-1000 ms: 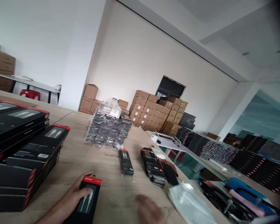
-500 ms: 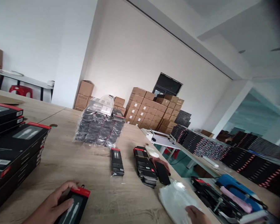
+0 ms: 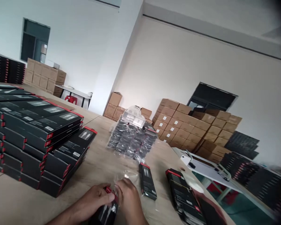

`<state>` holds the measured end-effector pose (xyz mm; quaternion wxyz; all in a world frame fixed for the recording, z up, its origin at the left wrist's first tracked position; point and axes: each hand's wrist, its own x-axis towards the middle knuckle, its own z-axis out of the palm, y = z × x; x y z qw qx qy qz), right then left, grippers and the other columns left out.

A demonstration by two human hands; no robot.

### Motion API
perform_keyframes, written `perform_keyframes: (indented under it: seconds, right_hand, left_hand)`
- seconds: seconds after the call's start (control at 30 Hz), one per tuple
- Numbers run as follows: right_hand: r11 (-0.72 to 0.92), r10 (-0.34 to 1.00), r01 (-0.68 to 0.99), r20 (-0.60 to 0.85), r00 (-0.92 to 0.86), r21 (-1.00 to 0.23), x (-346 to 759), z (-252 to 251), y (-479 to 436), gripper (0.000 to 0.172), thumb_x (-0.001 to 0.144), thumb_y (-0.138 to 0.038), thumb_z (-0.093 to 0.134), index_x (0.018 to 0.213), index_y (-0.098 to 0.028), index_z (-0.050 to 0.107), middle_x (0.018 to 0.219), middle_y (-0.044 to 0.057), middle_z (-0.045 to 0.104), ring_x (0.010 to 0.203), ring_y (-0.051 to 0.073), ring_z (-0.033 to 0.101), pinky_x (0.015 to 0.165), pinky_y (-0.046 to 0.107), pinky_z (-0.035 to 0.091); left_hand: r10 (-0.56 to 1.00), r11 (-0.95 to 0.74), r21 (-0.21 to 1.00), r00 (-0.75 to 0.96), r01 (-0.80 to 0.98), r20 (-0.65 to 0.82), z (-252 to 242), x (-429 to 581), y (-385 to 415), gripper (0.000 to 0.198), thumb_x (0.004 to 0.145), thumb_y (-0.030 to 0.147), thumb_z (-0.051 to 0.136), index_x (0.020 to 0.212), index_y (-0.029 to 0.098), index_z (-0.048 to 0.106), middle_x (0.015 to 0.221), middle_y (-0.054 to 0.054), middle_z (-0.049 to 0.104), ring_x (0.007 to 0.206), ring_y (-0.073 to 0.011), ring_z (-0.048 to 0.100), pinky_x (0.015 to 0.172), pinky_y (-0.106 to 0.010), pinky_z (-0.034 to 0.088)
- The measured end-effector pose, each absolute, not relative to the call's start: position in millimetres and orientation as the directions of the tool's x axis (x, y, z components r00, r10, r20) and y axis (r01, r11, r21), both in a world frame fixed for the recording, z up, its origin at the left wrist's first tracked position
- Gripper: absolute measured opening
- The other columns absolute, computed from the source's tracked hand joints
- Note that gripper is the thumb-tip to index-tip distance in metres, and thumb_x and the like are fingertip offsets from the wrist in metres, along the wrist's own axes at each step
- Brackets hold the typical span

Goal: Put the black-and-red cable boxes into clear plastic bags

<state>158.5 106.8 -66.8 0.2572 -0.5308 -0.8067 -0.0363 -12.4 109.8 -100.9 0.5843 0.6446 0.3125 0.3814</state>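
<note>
L hand (image 3: pixel 93 201): clamped on a black/red cable box (image 3: pixel 105 215), thumb flat across the front panel, fingers around the side. Box is at bottom ctr of view, held just above or on the bench (image 3: pixel 97 167); contact can't be confirmed. Grip is prob. low on the face to steady the box and leave its red end accessible.

R hand (image 3: pixel 129 198): fingers curled together on clear plastic film (image 3: pixel 127 175) at the box's red end, adj. to L thumb. Film shows past the knuckles; prob. held there to control the opening or edge. Exact finger contact is hidden.

Just R of R hand: single cable box (image 3: pixel 148 182), flat, red end away from wearer, w/ film at the near end; set apart, likely to keep it separate from the L-side stock.

Further R: banded bundle of black packaging (image 3: pixel 184 195); the band presumably keeps the pcs. together.

L side: stack of cable boxes (image 3: pixel 25 150), several layers high, laid flat w/ edges roughly flush, prob. for stability and easy reach.

Beyond, ctr: film-wrapped block of boxes (image 3: pixel 131 142), w/ a white tray (image 3: pixel 133 118) on top. Background: brown cartons (image 3: pixel 184 123) stacked near the wall.
</note>
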Motion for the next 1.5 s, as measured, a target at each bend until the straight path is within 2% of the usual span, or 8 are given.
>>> perform_keyframes:
  seconds: [0.17, 0.33, 0.5, 0.67, 0.77, 1.13, 1.37, 1.5]
  right_hand:
    - [0.424, 0.858, 0.782, 0.478, -0.185, -0.457, 147, -100, 112, 0.023, 0.091, -0.021, 0.048, 0.082, -0.023, 0.07, 0.08, 0.004, 0.069, 0.077, 0.018, 0.064, 0.07, 0.026, 0.047]
    - [0.354, 0.888, 0.651, 0.461, -0.008, -0.672, 157, -97, 98, 0.02, 0.09, -0.034, 0.052, 0.086, -0.02, 0.066, 0.083, 0.004, 0.067, 0.078, 0.018, 0.063, 0.071, 0.026, 0.048]
    - [0.402, 0.906, 0.668, 0.379, -0.19, -0.626, 157, -89, 89, 0.014, 0.078, -0.032, 0.066, 0.071, -0.02, 0.064, 0.072, 0.001, 0.061, 0.07, 0.016, 0.058, 0.064, 0.024, 0.045]
    - [0.358, 0.892, 0.678, 0.449, -0.046, -0.642, 166, -90, 95, 0.026, 0.084, -0.039, 0.056, 0.068, -0.021, 0.062, 0.062, -0.001, 0.056, 0.059, 0.015, 0.055, 0.055, 0.023, 0.044]
    - [0.399, 0.837, 0.77, 0.54, -0.086, -0.497, 165, -94, 96, 0.01, 0.075, -0.027, 0.064, 0.083, -0.021, 0.064, 0.071, 0.0, 0.06, 0.064, 0.017, 0.058, 0.059, 0.025, 0.048]
    - [0.337, 0.719, 0.934, 0.672, -0.176, -0.117, 158, -99, 92, 0.02, 0.077, -0.015, 0.053, 0.094, -0.023, 0.059, 0.084, 0.004, 0.067, 0.078, 0.023, 0.066, 0.067, 0.032, 0.053]
    - [0.368, 0.673, 0.924, 0.715, -0.188, -0.103, 162, -96, 93, 0.016, 0.089, -0.019, 0.045, 0.086, -0.023, 0.061, 0.077, 0.004, 0.068, 0.072, 0.02, 0.065, 0.067, 0.031, 0.049]
    - [0.379, 0.737, 0.888, 0.666, -0.12, -0.259, 171, -97, 97, 0.022, 0.092, -0.028, 0.044, 0.08, -0.023, 0.063, 0.079, 0.005, 0.066, 0.075, 0.02, 0.064, 0.068, 0.03, 0.05]
  left_hand:
    - [0.866, -0.076, 0.997, 0.496, -0.005, 0.068, -110, -14, 115, 0.024, 0.066, 0.036, 0.068, 0.06, 0.013, 0.067, 0.072, 0.0, 0.061, 0.064, -0.0141, 0.051, 0.062, -0.025, 0.038]
    - [0.896, -0.039, 0.994, 0.437, -0.107, 0.082, -111, -11, 115, 0.025, 0.07, 0.035, 0.064, 0.059, 0.013, 0.067, 0.063, 0.002, 0.055, 0.06, -0.012, 0.047, 0.058, -0.023, 0.035]
    - [0.909, -0.07, 0.975, 0.389, -0.211, 0.149, -113, -13, 118, 0.028, 0.069, 0.04, 0.068, 0.063, 0.013, 0.071, 0.069, -0.001, 0.061, 0.066, -0.0138, 0.05, 0.061, -0.024, 0.036]
    - [0.933, -0.099, 0.983, 0.328, -0.155, 0.146, -117, -20, 127, 0.035, 0.064, 0.045, 0.073, 0.052, 0.013, 0.064, 0.066, 0.0, 0.058, 0.061, -0.0122, 0.046, 0.057, -0.024, 0.032]
    - [0.941, -0.118, 0.987, 0.305, -0.11, 0.147, -113, -22, 126, 0.036, 0.066, 0.047, 0.07, 0.053, 0.014, 0.065, 0.071, -0.002, 0.062, 0.067, -0.0154, 0.053, 0.061, -0.025, 0.037]
    - [0.948, -0.172, 0.984, 0.281, 0.046, 0.153, -112, -15, 119, 0.032, 0.078, 0.042, 0.058, 0.064, 0.018, 0.073, 0.1, -0.006, 0.072, 0.111, -0.0266, 0.057, 0.094, -0.031, 0.039]
    - [0.925, -0.203, 0.979, 0.329, 0.006, 0.19, -106, -12, 112, 0.019, 0.071, 0.027, 0.058, 0.059, 0.018, 0.071, 0.095, -0.002, 0.07, 0.094, -0.0198, 0.061, 0.085, -0.025, 0.043]
    - [0.902, -0.182, 0.983, 0.398, -0.003, 0.168, -106, -14, 109, 0.016, 0.07, 0.024, 0.059, 0.063, 0.017, 0.071, 0.1, -0.004, 0.066, 0.095, -0.0201, 0.06, 0.084, -0.026, 0.043]
